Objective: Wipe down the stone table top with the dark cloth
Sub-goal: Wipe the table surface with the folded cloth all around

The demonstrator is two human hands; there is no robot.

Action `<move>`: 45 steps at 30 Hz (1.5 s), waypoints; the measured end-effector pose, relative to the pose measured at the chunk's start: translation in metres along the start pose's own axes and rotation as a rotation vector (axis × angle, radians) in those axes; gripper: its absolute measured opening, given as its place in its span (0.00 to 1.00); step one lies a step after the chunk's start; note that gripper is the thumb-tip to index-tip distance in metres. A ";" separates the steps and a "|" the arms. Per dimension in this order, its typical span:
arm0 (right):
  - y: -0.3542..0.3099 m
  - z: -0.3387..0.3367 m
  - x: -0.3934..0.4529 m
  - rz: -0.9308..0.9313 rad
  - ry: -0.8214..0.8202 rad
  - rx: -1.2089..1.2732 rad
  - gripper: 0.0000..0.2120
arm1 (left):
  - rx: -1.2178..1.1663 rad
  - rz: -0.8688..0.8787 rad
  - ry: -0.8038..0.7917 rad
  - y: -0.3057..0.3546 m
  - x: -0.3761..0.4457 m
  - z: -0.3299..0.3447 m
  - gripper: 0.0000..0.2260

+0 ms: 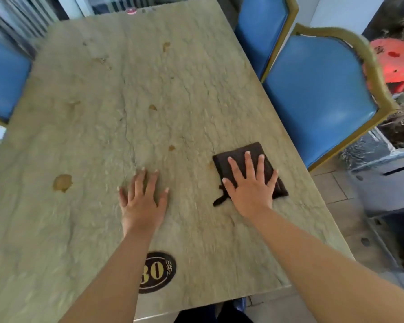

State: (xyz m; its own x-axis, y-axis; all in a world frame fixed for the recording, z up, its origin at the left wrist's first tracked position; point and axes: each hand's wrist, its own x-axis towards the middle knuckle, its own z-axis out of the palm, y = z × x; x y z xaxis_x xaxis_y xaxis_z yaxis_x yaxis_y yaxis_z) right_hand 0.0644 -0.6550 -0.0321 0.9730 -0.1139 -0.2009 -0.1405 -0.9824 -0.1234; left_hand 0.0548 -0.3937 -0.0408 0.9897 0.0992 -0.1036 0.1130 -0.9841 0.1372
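A beige stone table top [149, 94] fills most of the view, marked with several brown stains, the largest [62, 182] at the left. A folded dark brown cloth [239, 152] lies flat near the table's right edge. My right hand [251, 185] presses down on the cloth with straight, spread fingers. To the left of it, my left hand [144, 197] rests flat on the bare stone with its fingers spread, apart from the cloth.
A dark oval number plaque [160, 271] reading 30 sits near the front edge. Blue padded chairs with gold frames stand at the right [320, 94], back right [261, 31] and left [5, 75]. A red stool [394, 59] is beyond the right chair.
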 end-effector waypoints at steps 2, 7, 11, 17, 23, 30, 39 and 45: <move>-0.032 -0.001 0.005 0.028 -0.036 0.003 0.29 | -0.029 -0.005 0.010 0.001 0.001 -0.002 0.26; -0.074 0.012 -0.013 -0.762 -0.046 -0.064 0.29 | -0.167 -0.026 0.082 -0.001 0.001 -0.003 0.30; -0.057 -0.002 0.053 -0.727 -0.011 -0.081 0.28 | -0.125 -0.014 0.041 -0.002 0.001 -0.004 0.31; -0.128 -0.014 0.112 -0.016 -0.064 0.023 0.31 | -0.125 -0.001 0.033 -0.002 0.000 -0.006 0.29; -0.126 -0.012 0.088 -0.888 -0.119 -0.104 0.29 | -0.185 -0.059 0.069 -0.003 0.000 -0.003 0.29; -0.144 -0.014 0.122 -0.211 -0.039 -0.001 0.29 | -0.192 -0.035 0.074 -0.004 0.000 -0.002 0.28; -0.070 -0.004 0.068 -0.859 -0.043 -0.097 0.29 | -0.328 -0.035 0.145 -0.005 -0.001 -0.002 0.29; -0.107 0.006 0.047 -0.198 0.019 -0.025 0.28 | -0.335 -0.018 0.150 -0.005 -0.001 -0.003 0.30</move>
State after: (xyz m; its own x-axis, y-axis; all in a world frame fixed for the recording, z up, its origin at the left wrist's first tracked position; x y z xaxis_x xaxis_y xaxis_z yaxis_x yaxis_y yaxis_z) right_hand 0.1244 -0.5540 -0.0345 0.9845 0.0788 -0.1567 0.0579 -0.9893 -0.1340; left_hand 0.0537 -0.3881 -0.0390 0.9864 0.1608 0.0329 0.1286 -0.8816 0.4542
